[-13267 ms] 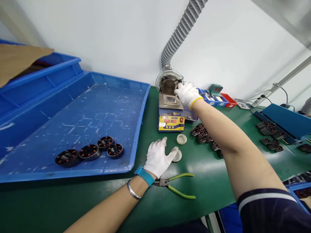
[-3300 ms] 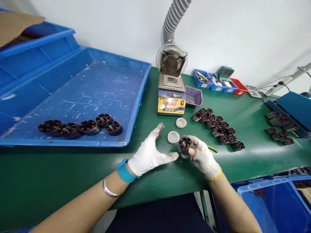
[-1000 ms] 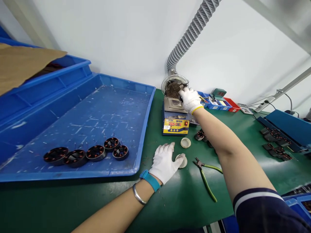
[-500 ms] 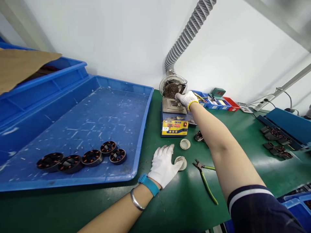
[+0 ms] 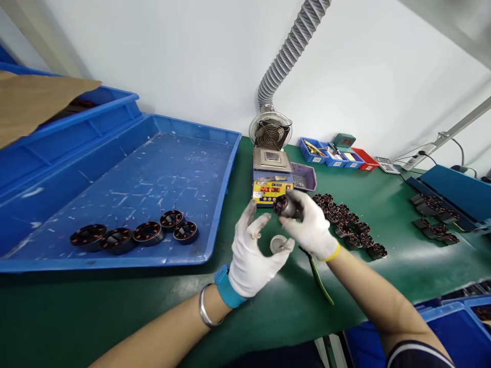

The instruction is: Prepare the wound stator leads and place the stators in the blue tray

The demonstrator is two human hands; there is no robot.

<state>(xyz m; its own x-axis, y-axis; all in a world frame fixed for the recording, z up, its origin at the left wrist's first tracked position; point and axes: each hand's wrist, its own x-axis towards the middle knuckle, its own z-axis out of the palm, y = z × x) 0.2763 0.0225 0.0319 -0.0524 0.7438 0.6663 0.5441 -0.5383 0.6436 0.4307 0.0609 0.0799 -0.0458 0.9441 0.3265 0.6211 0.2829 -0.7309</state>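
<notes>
My right hand point(image 5: 311, 229), in a white glove, grips a small dark wound coil part point(image 5: 283, 205) just in front of the yellow-faced solder pot point(image 5: 271, 180). My left hand point(image 5: 253, 253), also gloved, hovers open beside it with fingers spread, right next to a small white round cap point(image 5: 276, 242) on the green mat. Green-handled pliers point(image 5: 317, 276) lie under my right wrist. A cluster of several similar coil parts point(image 5: 351, 225) sits to the right.
A large blue tray point(image 5: 215, 225) at left holds several black ring-shaped stators point(image 5: 148, 232). A fan and grey extraction hose point(image 5: 270, 134) stand behind the pot, with a purple bin point(image 5: 305, 176) and small blue and red bins point(image 5: 333, 156) beside it. More parts point(image 5: 431, 217) lie far right.
My right hand has pulled back from the solder pot to the front, with a coil part in its fingers. My left hand has lifted off the mat and spread open.
</notes>
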